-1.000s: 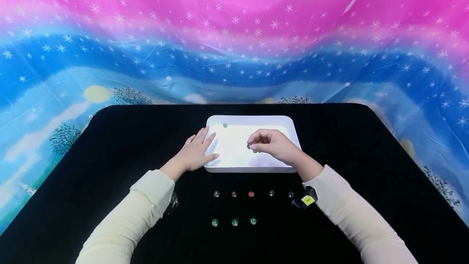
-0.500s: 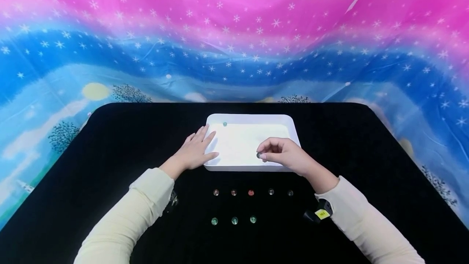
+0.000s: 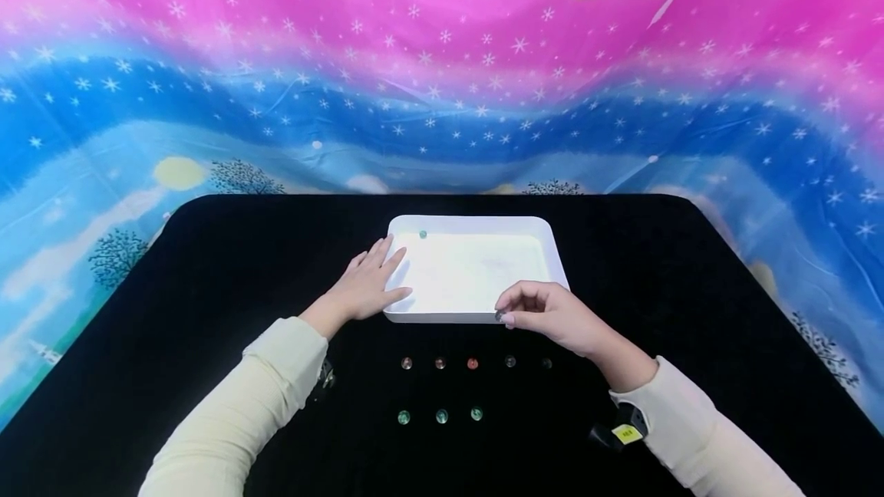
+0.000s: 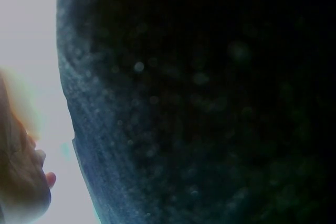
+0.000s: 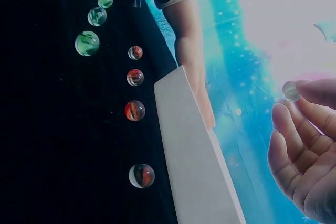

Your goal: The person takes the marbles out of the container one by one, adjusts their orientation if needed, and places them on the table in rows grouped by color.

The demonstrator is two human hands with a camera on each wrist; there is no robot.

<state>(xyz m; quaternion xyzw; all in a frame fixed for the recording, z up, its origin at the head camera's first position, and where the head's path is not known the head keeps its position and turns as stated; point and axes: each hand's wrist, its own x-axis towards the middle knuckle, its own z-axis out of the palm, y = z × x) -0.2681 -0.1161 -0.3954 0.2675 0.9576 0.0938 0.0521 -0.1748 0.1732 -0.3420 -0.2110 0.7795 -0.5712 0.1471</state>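
Observation:
My right hand [image 3: 549,315] pinches a small clear glass marble [image 5: 290,91] between thumb and fingertips, above the near right edge of a white tray [image 3: 449,318]. In the right wrist view a pale green tint shows inside that marble. My left hand [image 3: 361,287] rests with spread, straight fingers at the tray's left wall. One green marble [image 3: 423,235] lies inside the tray at its far left corner. In front of the tray a row of marbles includes a red one [image 3: 473,363] and a dark clear one [image 3: 510,361].
Closer to me lies a second row of green marbles [image 3: 442,416]. Everything stands on a black cloth-covered table [image 3: 276,251]. A colourful printed curtain [image 3: 442,83] hangs behind it. The left wrist view shows mostly blurred dark cloth.
My right hand has moved from over the tray's middle toward its near right edge, still pinching the marble. The left hand and the marbles on the table stay put.

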